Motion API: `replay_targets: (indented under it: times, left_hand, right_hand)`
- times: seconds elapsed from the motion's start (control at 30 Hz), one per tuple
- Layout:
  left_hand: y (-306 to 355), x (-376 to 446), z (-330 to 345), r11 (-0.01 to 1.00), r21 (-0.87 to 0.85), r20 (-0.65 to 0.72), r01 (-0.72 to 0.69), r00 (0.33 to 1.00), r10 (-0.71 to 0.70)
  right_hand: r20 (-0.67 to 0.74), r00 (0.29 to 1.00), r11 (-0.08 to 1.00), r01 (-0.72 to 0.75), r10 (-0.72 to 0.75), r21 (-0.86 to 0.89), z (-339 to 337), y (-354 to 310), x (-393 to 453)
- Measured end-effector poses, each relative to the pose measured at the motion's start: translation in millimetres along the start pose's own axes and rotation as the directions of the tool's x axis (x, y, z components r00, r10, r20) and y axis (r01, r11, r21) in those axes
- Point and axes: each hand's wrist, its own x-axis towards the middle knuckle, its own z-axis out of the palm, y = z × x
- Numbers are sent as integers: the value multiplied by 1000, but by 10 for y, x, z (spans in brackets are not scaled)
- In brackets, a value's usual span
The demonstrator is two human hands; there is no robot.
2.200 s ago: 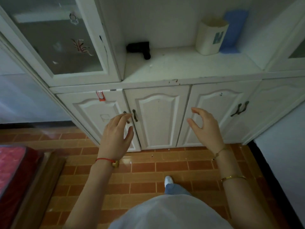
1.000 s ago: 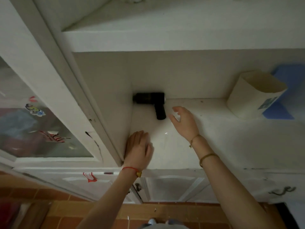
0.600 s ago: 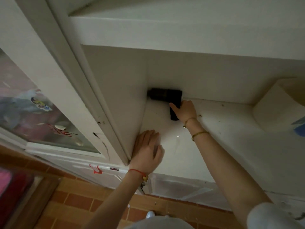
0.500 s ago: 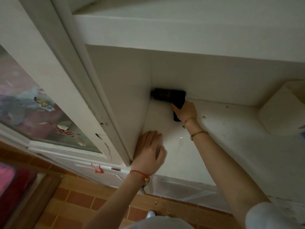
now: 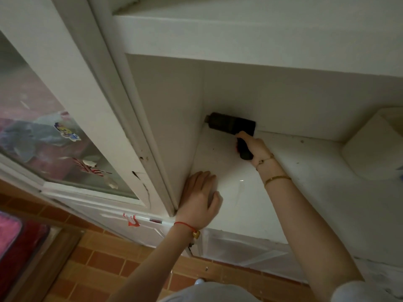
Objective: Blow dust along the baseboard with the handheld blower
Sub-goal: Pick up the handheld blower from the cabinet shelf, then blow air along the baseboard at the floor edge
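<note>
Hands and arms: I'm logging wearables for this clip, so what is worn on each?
Left hand: a red string bracelet with a small gold charm. Right hand: two thin gold bracelets, one at the wrist, one further up. Forearms bare; a pale sleeve at the right upper arm.

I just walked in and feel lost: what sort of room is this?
Probably a room in a home: a white cabinet with a stickered glass door, a brick-patterned tile floor, and what looks like a bed edge.

I see a white cabinet shelf (image 5: 305,171) beneath the grip, with a pale container (image 5: 375,149) lying well to its right. Left of the grip is a glass cabinet door (image 5: 43,131) bearing stickers (image 5: 66,131), and below lie a brick-tiled floor (image 5: 104,262) and a red mat (image 5: 19,240).
</note>
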Motion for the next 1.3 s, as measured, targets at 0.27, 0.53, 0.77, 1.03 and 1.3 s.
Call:
replay_targets:
  times: [0.27, 0.53, 0.77, 1.03, 1.3]
  left_hand:
    - [-21, -6, -3, 1000, 15, 35, -1, 999, 0]
    - [-19, -16, -12, 1000, 29, 35, -3, 999, 2]
    - [-36, -28, -8, 998, 49, 60, -49, 997, 46]
    - [452, -49, 62, 949, -97, 85, -300, 947, 309]
    - [1281, -199, 457, 828, -280, 194, -486, 816, 544]
  right_hand:
    - [386, 922, 928, -158, 17, 339, -304, 117, -708]
    - [371, 928, 930, -113, -27, 350, -520, 322, -1199]
    - [362, 931, 886, -137, -37, 444, -765, 495, -1520]
    - [212, 973, 736, -75, -94, 673, -1258, 730, -2071]
    - [-46, 989, 638, 125, -139, 760, -2050, 1120, -2932]
